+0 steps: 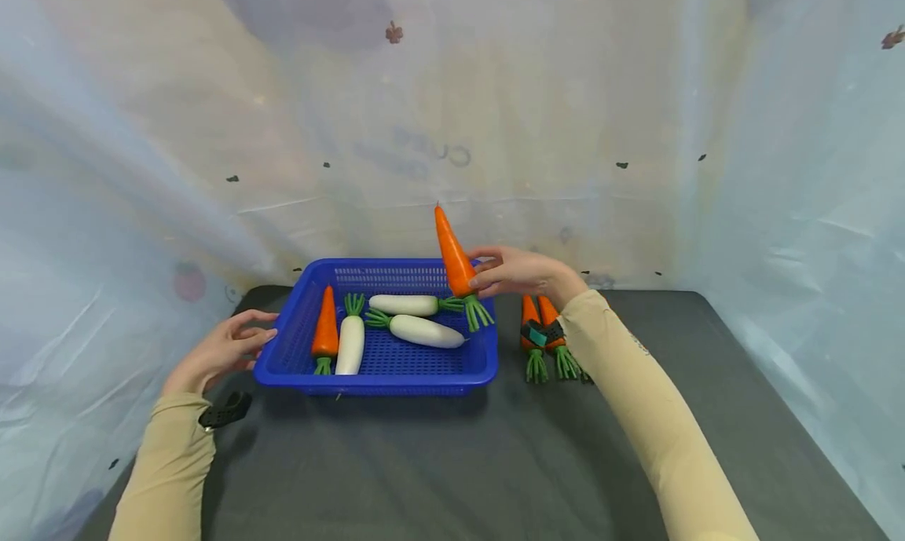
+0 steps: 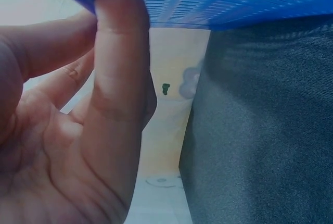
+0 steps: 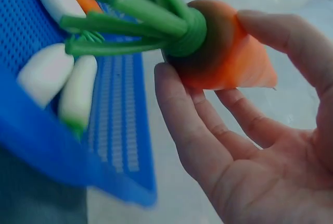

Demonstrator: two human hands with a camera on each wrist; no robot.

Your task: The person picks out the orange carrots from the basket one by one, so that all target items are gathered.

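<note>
In the head view my right hand (image 1: 512,272) pinches an orange carrot (image 1: 452,250) near its leafy end, above the right side of a blue plastic basket (image 1: 375,385). The carrot's tip points up and its green stems hang down. The right wrist view has the thumb on one side of the carrot (image 3: 223,47) and fingertips on the other. At the basket's left rim, my left hand (image 1: 225,349) holds on with thumb and fingers. Inside lie one carrot (image 1: 326,325) and three white radishes (image 1: 349,345), two of them crosswise on the right.
More carrots (image 1: 535,364) lie on the dark tabletop (image 1: 396,470) right of the basket, partly hidden by my right wrist. A pale patterned plastic sheet (image 1: 530,133) hangs behind the table and along both sides.
</note>
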